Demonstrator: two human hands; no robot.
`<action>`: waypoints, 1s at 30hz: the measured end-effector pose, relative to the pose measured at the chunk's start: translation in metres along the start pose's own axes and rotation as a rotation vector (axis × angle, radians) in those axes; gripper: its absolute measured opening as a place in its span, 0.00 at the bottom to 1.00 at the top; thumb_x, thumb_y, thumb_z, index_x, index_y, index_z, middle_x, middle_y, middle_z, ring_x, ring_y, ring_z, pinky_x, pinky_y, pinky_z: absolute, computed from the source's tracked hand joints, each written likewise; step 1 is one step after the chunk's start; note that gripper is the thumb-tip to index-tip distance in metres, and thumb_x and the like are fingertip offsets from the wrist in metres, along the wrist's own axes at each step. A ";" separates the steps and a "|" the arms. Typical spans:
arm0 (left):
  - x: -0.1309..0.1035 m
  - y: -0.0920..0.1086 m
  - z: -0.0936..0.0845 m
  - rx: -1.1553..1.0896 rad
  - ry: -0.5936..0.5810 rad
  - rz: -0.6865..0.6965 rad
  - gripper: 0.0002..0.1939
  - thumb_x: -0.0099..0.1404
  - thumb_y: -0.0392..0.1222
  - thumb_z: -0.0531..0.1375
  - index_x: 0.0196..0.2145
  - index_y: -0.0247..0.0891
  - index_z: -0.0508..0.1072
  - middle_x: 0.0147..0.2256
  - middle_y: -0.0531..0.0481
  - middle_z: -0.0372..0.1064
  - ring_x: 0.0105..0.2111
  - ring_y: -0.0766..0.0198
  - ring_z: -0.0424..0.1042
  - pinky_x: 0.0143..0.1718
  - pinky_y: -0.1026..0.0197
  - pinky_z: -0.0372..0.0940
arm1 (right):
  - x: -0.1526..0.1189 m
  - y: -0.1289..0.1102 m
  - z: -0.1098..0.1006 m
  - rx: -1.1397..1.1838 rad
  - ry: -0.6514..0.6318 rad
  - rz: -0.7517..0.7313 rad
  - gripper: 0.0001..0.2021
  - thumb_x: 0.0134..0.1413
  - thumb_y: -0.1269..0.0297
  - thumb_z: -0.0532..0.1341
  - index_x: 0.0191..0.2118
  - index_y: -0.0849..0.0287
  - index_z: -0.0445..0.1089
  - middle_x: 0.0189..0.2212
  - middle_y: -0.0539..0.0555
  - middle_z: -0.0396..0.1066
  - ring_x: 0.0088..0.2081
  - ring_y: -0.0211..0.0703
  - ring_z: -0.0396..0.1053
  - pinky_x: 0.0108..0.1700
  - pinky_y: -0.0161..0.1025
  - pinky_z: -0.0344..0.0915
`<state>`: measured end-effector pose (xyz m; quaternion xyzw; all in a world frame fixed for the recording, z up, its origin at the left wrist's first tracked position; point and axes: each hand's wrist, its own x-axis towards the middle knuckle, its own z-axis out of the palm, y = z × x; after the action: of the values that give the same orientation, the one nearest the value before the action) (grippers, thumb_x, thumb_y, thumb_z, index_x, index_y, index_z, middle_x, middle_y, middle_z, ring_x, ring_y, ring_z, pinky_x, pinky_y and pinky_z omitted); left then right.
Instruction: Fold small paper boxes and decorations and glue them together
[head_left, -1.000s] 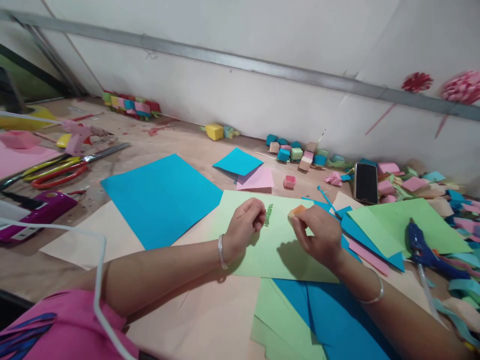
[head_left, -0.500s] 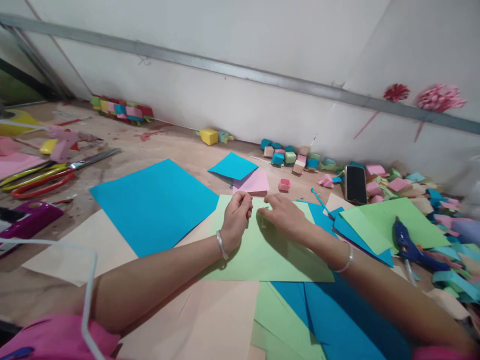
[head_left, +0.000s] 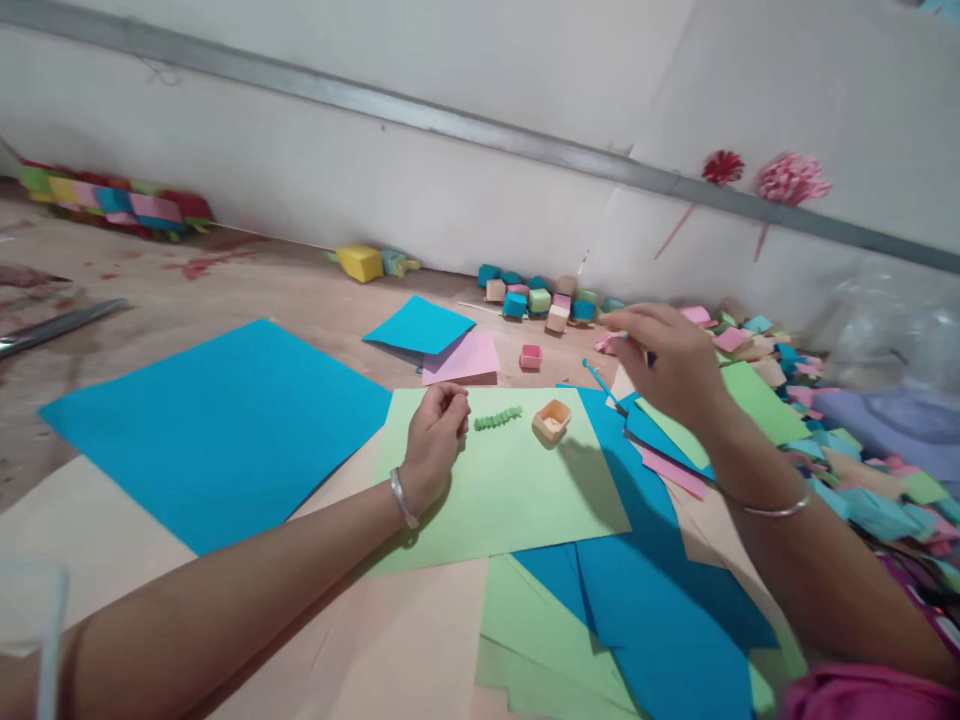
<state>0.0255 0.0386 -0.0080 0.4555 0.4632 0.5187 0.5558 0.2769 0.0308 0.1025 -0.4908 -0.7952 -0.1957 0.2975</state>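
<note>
My left hand [head_left: 436, 442] rests on the left part of a light green paper sheet [head_left: 517, 500], its fingers curled closed and anything inside them hidden. Just right of its fingertips lies a small green zigzag-folded paper strip [head_left: 498, 418]. Beyond the strip, a little peach open paper box [head_left: 552, 421] sits on the same sheet. My right hand [head_left: 667, 370] is raised past the sheet's far right corner. Its thumb and fingers are apart, near a crumpled pink paper piece [head_left: 606, 343], and no held thing shows.
Large blue paper [head_left: 225, 430] lies at left, smaller blue [head_left: 420, 325] and pink sheets [head_left: 465, 358] ahead. A pink paper box [head_left: 531, 357] stands beyond the green sheet. Coloured paper cubes [head_left: 517, 303] line the wall; folded pieces [head_left: 877, 500] heap at right. Scissor blades [head_left: 60, 325] lie far left.
My right hand has lifted off the green sheet and moved right and away, uncovering the green strip and peach box. The view has turned right; my left hand stays closed on the sheet.
</note>
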 end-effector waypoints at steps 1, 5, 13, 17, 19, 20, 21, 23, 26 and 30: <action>0.000 0.001 0.000 0.011 -0.002 0.006 0.06 0.62 0.44 0.57 0.33 0.40 0.63 0.21 0.58 0.56 0.18 0.72 0.54 0.17 0.70 0.50 | -0.006 0.011 -0.011 -0.016 -0.026 0.024 0.12 0.60 0.68 0.54 0.43 0.59 0.74 0.39 0.58 0.74 0.42 0.48 0.70 0.44 0.43 0.66; -0.002 0.005 0.002 0.022 -0.020 -0.008 0.06 0.61 0.43 0.57 0.33 0.40 0.63 0.20 0.59 0.55 0.18 0.71 0.53 0.17 0.70 0.51 | -0.055 0.051 -0.037 -0.126 -0.230 0.074 0.11 0.59 0.66 0.55 0.40 0.58 0.75 0.39 0.58 0.74 0.40 0.48 0.71 0.40 0.43 0.67; 0.000 0.008 0.002 0.074 -0.023 0.012 0.06 0.58 0.40 0.59 0.34 0.39 0.65 0.23 0.58 0.57 0.20 0.72 0.56 0.19 0.70 0.53 | -0.167 0.060 -0.072 -0.221 -0.664 0.199 0.13 0.58 0.70 0.54 0.44 0.58 0.74 0.45 0.62 0.72 0.44 0.51 0.70 0.41 0.46 0.68; 0.001 0.007 0.002 0.086 -0.043 0.014 0.08 0.58 0.40 0.60 0.34 0.39 0.65 0.24 0.58 0.57 0.20 0.72 0.56 0.19 0.70 0.53 | -0.193 0.045 -0.084 -0.208 -0.648 0.232 0.13 0.57 0.72 0.54 0.44 0.58 0.74 0.46 0.62 0.71 0.46 0.51 0.69 0.43 0.46 0.68; 0.001 0.007 0.002 0.093 -0.045 0.021 0.08 0.57 0.40 0.61 0.34 0.39 0.66 0.24 0.57 0.57 0.20 0.72 0.55 0.20 0.70 0.54 | -0.196 0.037 -0.085 -0.190 -0.627 0.234 0.13 0.59 0.71 0.54 0.43 0.57 0.74 0.45 0.62 0.71 0.47 0.51 0.69 0.43 0.45 0.68; 0.001 0.007 0.002 0.097 -0.045 0.026 0.08 0.57 0.40 0.61 0.34 0.39 0.66 0.24 0.57 0.57 0.21 0.72 0.55 0.20 0.70 0.54 | -0.195 0.034 -0.084 -0.174 -0.624 0.232 0.13 0.60 0.71 0.53 0.43 0.57 0.74 0.45 0.62 0.71 0.46 0.50 0.69 0.43 0.45 0.68; 0.001 0.007 0.002 0.102 -0.044 0.030 0.08 0.56 0.40 0.61 0.34 0.39 0.66 0.24 0.57 0.58 0.21 0.72 0.55 0.20 0.70 0.54 | -0.192 0.031 -0.082 -0.162 -0.628 0.231 0.13 0.60 0.70 0.53 0.43 0.58 0.74 0.44 0.61 0.71 0.45 0.49 0.69 0.42 0.44 0.67; 0.001 0.007 0.002 0.118 -0.046 0.035 0.09 0.56 0.41 0.61 0.34 0.39 0.66 0.25 0.56 0.58 0.21 0.72 0.55 0.20 0.69 0.53 | -0.182 0.030 -0.076 -0.167 -0.647 0.238 0.12 0.61 0.70 0.53 0.42 0.59 0.74 0.41 0.61 0.71 0.43 0.48 0.68 0.40 0.42 0.66; 0.002 0.007 0.002 0.157 -0.052 0.040 0.09 0.55 0.41 0.62 0.34 0.40 0.66 0.25 0.56 0.59 0.21 0.71 0.55 0.20 0.68 0.53 | -0.164 0.034 -0.060 -0.261 -0.673 0.268 0.11 0.61 0.67 0.55 0.40 0.62 0.74 0.38 0.61 0.70 0.42 0.49 0.66 0.38 0.41 0.62; 0.002 0.009 0.002 0.173 -0.068 0.037 0.09 0.55 0.42 0.61 0.34 0.40 0.66 0.26 0.56 0.59 0.22 0.70 0.55 0.21 0.68 0.53 | -0.146 0.047 -0.030 -0.297 -0.693 0.288 0.07 0.55 0.65 0.61 0.35 0.63 0.74 0.37 0.62 0.68 0.41 0.49 0.63 0.37 0.40 0.58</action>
<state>0.0262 0.0407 0.0011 0.5276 0.4787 0.4712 0.5200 0.3771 -0.0632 0.0290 -0.6719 -0.7345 -0.0876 -0.0379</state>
